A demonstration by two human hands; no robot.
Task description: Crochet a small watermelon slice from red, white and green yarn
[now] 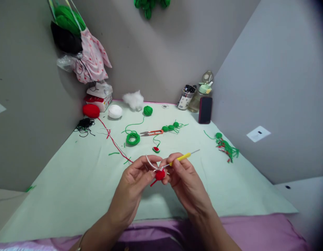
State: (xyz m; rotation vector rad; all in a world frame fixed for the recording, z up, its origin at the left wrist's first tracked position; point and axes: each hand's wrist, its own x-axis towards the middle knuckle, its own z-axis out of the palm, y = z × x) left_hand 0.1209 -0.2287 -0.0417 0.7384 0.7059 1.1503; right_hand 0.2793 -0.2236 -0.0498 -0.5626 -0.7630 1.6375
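The small red crocheted piece (160, 175) sits between both hands, above the bench (85, 195). Fingers of the left hand (133, 181) pinch its edge, seemingly steadying it for the hook's tip, while a white strand (150, 161) arcs beside them. The right hand (186, 179) pinches the yellow-handled hook (181, 159) between its fingers, probably for fine control. Orange snips (153, 132) lie near the green coil (133, 138), presumably handy for trimming
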